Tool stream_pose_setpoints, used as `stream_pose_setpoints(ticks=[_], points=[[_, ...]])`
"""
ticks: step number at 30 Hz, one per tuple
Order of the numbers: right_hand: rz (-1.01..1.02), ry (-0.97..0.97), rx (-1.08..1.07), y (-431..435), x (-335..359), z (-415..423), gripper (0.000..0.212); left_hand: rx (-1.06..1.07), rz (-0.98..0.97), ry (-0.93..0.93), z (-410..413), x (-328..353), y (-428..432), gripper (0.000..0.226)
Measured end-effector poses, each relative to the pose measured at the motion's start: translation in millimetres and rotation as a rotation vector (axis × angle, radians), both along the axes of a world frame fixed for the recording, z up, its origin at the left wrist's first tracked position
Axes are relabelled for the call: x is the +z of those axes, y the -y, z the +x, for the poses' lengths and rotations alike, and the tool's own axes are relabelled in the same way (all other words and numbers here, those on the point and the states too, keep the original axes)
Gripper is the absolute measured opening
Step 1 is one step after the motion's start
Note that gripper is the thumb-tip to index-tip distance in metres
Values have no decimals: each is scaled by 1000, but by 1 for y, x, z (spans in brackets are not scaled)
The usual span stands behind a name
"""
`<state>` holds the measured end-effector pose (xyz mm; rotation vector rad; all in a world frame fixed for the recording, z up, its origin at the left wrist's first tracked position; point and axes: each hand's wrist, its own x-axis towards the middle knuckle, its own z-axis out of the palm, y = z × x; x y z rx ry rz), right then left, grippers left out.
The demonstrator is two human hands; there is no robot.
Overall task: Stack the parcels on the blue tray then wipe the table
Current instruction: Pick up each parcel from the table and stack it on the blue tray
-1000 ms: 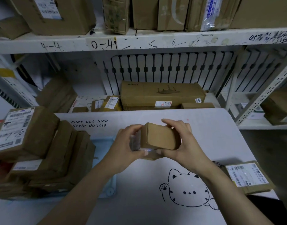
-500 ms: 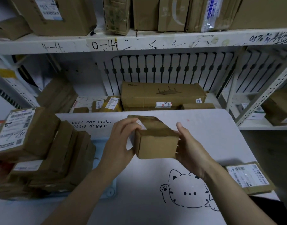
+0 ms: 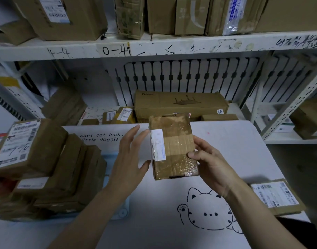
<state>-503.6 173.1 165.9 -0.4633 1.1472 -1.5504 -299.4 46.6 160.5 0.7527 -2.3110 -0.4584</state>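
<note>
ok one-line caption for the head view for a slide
Right hand holds a taped parcel above the table, open left hand beside it, stacked parcels on the blue tray at left.

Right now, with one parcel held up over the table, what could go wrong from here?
The right hand alone grips the taped parcel by one edge, the left hand open beside it; it could slip.
The stack on the blue tray looks tilted, so adding another may topple it.
The labelled parcel at the right edge of the table could get knocked off.

Left grip (image 3: pixel 129 159) spread, fingers straight; right grip (image 3: pixel 213 168) pinching, thumb in front.
</note>
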Motion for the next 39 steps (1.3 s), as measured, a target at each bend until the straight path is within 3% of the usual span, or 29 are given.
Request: stream_pose_setpoints(ticks=[11, 15, 17, 20, 22, 26, 28, 31, 34, 37, 39], points=[[-14, -11, 5, -1, -5, -3, 70, -8, 245, -71, -6, -1, -4, 91], [-34, -85, -1, -3, -1, -3, 80, 85, 571, -89, -11, 11, -6, 41], [-39, -161, 19, -5, 1, -4, 86, 156, 822, -108, -14, 21, -7, 19], [1, -362, 88, -7, 3, -2, 84, 241, 1342, -176, -15, 31, -7, 51], [-22, -546, 106, -7, 3, 2, 83, 190, 1583, -210, -11, 33, -5, 67], [-103, -1011, 95, -4, -4, 8, 87, 101, 1876, -391, -6, 32, 0, 77], [-109, -1076, 86, -4, -6, 10, 90, 100, 1942, -493, -5, 30, -1, 72], [-118, -972, 78, -3, -5, 13, 92, 64, 1979, -592, -5, 26, -4, 57], [-11, -679, -63, -2, -6, 17, 89, 6, 1964, -634, -3, 23, -7, 51], [117, -168, -229, 4, -5, 20, 60, -76, 1867, -598, 0, 18, -5, 55], [107, 124, -174, 8, -1, 22, 30, -91, 1807, -591, 1, 17, -4, 60]])
